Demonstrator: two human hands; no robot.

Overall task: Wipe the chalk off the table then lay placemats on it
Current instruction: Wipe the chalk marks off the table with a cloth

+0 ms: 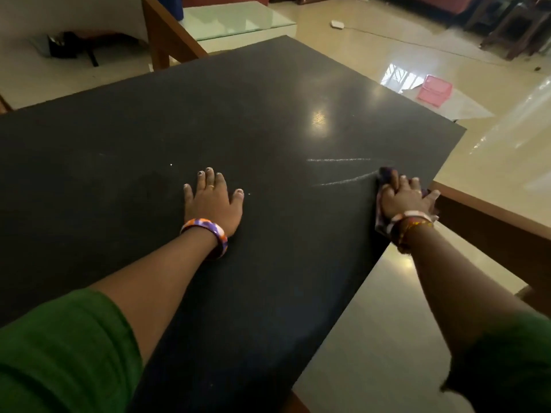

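Two arms reach out: left hand [212, 201] spread flat on table [125, 144], right hand [407, 198] gripping cloth [382, 217].

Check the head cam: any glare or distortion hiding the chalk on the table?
Head view: dim, a glare patch on the table lies beyond the chalk streaks, which stay readable beside the cloth under the right hand; left hand flat and sharp; wide-angle bends the table edges; floor reflections blown out.
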